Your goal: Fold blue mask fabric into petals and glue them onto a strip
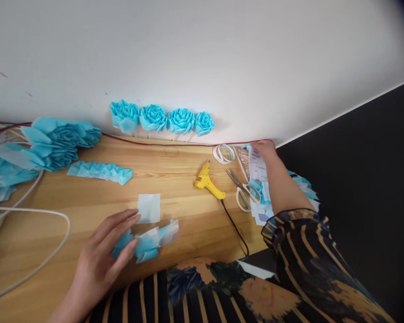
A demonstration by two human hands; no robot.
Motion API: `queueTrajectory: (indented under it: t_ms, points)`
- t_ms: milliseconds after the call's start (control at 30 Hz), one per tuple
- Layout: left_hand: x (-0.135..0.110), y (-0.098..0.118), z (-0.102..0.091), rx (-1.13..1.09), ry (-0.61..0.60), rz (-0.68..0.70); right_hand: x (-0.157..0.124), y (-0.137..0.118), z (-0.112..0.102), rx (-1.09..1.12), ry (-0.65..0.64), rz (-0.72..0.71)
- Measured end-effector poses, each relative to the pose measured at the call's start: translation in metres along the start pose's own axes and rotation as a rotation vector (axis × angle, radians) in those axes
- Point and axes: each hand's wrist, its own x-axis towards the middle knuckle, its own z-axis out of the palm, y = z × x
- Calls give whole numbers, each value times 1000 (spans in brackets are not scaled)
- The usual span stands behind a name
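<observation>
My left hand (104, 249) is low over the wooden table, fingers and thumb apart. Under and beside it lie crumpled pieces of blue and white crepe-like material (150, 244). Its fingertips come close to the left edge of a flat pale square (149, 208). On the far right, my right hand (265, 147) reaches to the table's back corner, at the top of a clear plastic bag (256, 163) with printed paper in it. The fingers there are bent down and partly hidden, so a grip cannot be made out.
Scissors (244, 190), a yellow glue gun (208, 181) and a white coil (224, 154) lie right of centre. Several blue fabric-like roses (154, 118) lean on the wall (202, 54); more (59, 141) lie left, near a pleated blue strip (100, 172) and a white cable (65, 224).
</observation>
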Motion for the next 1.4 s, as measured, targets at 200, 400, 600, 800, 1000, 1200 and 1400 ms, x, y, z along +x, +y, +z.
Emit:
queueTrajectory:
  t_ms: [200, 400, 600, 800, 1000, 1200, 1400]
  points:
    - [1, 3, -5, -36, 26, -31, -25, -2, -4, 253, 196, 315]
    - [10, 17, -20, -60, 33, -60, -67, -36, -20, 460, 263, 198]
    - [56, 39, -27, -191, -85, -42, -153, -110, 14, 639, -164, -95]
    - [103, 22, -5, -353, -266, -128, -247, -176, 80, 538, -520, -333]
    - [99, 4, 0, -560, -258, -246, -275, -204, 102, 398, -550, -530]
    - [93, 2, 0, -627, -59, -358, -273, -196, 116, 558, -600, -451]
    - [93, 0, 2, -687, 14, -413, -272, -186, 138, 653, -640, -433]
